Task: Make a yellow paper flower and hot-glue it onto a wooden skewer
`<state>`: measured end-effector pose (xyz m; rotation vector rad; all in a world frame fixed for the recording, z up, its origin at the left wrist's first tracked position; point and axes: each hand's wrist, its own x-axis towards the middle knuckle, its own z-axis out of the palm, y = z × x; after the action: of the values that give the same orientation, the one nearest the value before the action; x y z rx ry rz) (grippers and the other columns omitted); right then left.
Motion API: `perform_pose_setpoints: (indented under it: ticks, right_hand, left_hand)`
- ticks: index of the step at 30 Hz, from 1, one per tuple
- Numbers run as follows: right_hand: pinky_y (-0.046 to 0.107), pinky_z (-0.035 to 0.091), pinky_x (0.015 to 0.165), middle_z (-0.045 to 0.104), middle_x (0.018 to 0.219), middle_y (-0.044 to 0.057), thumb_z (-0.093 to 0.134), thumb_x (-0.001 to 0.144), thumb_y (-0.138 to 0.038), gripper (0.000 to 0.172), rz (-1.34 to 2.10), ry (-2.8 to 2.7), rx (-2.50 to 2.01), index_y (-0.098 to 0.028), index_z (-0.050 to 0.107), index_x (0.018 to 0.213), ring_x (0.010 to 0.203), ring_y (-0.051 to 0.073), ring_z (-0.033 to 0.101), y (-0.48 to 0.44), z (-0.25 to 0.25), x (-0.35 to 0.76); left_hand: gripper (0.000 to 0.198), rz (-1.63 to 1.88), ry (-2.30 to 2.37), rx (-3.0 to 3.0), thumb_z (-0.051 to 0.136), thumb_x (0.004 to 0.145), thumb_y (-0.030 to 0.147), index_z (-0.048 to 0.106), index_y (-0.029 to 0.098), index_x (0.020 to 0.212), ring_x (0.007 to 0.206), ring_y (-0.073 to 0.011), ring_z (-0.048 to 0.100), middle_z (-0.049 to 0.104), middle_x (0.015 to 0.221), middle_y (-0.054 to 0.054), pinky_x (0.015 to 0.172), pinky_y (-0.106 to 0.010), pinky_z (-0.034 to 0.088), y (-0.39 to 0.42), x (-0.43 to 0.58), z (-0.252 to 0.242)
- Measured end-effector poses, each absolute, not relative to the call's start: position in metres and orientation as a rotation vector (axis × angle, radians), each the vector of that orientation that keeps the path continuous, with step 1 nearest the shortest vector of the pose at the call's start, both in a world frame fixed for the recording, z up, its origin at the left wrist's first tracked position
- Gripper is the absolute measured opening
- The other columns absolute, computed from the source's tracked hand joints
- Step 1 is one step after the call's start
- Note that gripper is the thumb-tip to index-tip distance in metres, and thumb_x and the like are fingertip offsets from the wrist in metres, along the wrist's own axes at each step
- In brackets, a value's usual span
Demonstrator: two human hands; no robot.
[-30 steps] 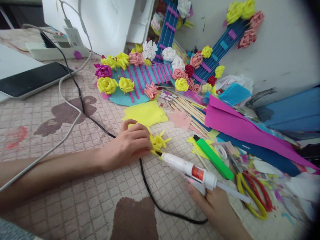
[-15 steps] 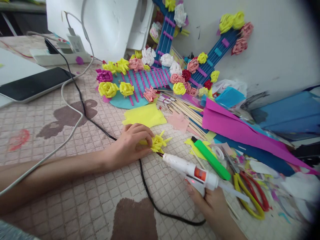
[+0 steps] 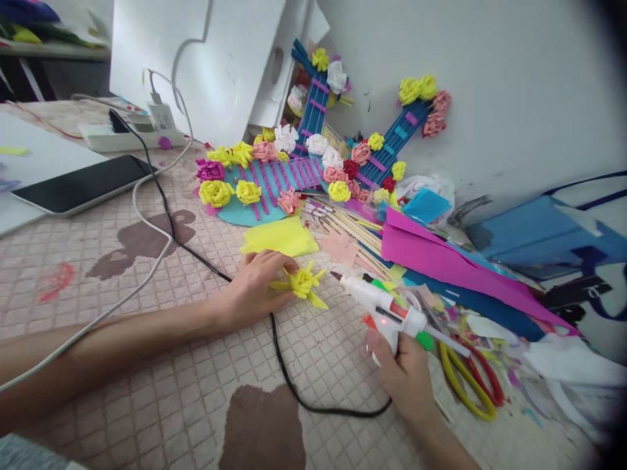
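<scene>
My left hand is closed on a yellow paper flower, holding it by its left side just above the tablecloth. Pointed yellow petals stick out to the right of my fingers. In my right hand is a white hot glue gun, a small red light glowing on its side. Its dark nozzle points left, a short gap away from the flower. A clear glue stick juts from the gun's back. Behind the flower lies a sheet of yellow crepe paper.
Flower-covered blue guitar-shaped crafts lean at the back. Wooden sticks, magenta paper and scissors lie to the right. A black cord runs across the cloth. A tablet and power strip are at left.
The glue gun's nozzle has drawn back from the yellow flower, up and to the right, and now covers most of the green marker. My left hand stays on the flower. The view has shifted slightly.
</scene>
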<state>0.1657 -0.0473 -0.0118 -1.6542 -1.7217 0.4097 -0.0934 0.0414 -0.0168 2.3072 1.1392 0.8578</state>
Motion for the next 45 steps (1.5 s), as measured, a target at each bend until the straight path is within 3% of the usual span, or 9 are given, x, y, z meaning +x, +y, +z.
perform_pose_setpoints:
  ticks: [7,19,25,31,34,39,45]
  right_hand:
    - [0.033,0.047,0.068,0.065,0.081,0.006,0.048,0.086,-0.042,0.031,0.264,-1.712,-1.672,-0.015,0.060,0.094,0.074,0.020,0.058,-0.002,-0.018,0.163]
    - [0.040,0.044,0.083,0.062,0.100,0.013,0.048,0.084,-0.035,0.028,0.154,-1.821,-1.571,-0.015,0.056,0.102,0.093,0.025,0.056,0.034,-0.024,0.154]
    - [0.036,0.047,0.077,0.059,0.102,0.011,0.051,0.084,-0.035,0.033,0.292,-1.703,-1.533,-0.016,0.049,0.111,0.090,0.021,0.057,0.026,-0.028,0.164]
    - [0.032,0.046,0.068,0.054,0.095,0.007,0.052,0.083,-0.031,0.020,0.111,-1.597,-1.507,-0.018,0.048,0.099,0.084,0.019,0.053,0.012,-0.016,0.149]
    - [0.032,0.045,0.070,0.053,0.095,0.006,0.051,0.083,-0.024,0.014,0.119,-1.786,-1.406,-0.019,0.049,0.096,0.083,0.018,0.052,0.000,-0.007,0.128]
    - [0.039,0.044,0.085,0.050,0.099,0.007,0.055,0.077,-0.017,0.021,0.199,-2.020,-1.316,-0.019,0.048,0.096,0.098,0.023,0.049,-0.001,-0.010,0.096]
    - [0.040,0.044,0.087,0.050,0.097,0.007,0.054,0.075,-0.013,0.022,0.197,-2.033,-1.333,-0.020,0.045,0.094,0.099,0.023,0.049,0.010,-0.019,0.087]
  left_hand:
    - [0.026,0.899,1.135,2.308,0.063,0.077,0.026,0.051,0.021,0.099,0.102,-0.0231,0.053,0.061,0.103,-0.003,0.090,-0.042,0.033,0.044,-0.093,-0.022]
    - [0.025,0.945,1.130,2.300,0.063,0.075,0.027,0.053,0.021,0.098,0.100,-0.0232,0.054,0.063,0.100,-0.003,0.088,-0.042,0.035,0.044,-0.093,-0.025]
    - [0.026,0.942,1.127,2.297,0.063,0.075,0.026,0.052,0.021,0.099,0.101,-0.0228,0.054,0.062,0.102,-0.002,0.089,-0.041,0.034,0.044,-0.093,-0.026]
    - [0.025,0.937,1.144,2.290,0.064,0.075,0.025,0.053,0.021,0.097,0.100,-0.0228,0.055,0.063,0.102,-0.003,0.088,-0.041,0.035,0.043,-0.093,-0.023]
    - [0.026,0.940,1.156,2.299,0.064,0.074,0.025,0.052,0.020,0.097,0.100,-0.0230,0.055,0.063,0.101,-0.003,0.086,-0.040,0.035,0.043,-0.092,-0.023]
    - [0.026,0.954,1.175,2.293,0.065,0.075,0.026,0.052,0.021,0.096,0.100,-0.0225,0.055,0.063,0.101,-0.002,0.086,-0.039,0.034,0.043,-0.091,-0.025]
    - [0.026,0.962,1.176,2.296,0.066,0.074,0.024,0.052,0.021,0.097,0.099,-0.0214,0.054,0.062,0.101,0.000,0.086,-0.037,0.033,0.043,-0.091,-0.028]
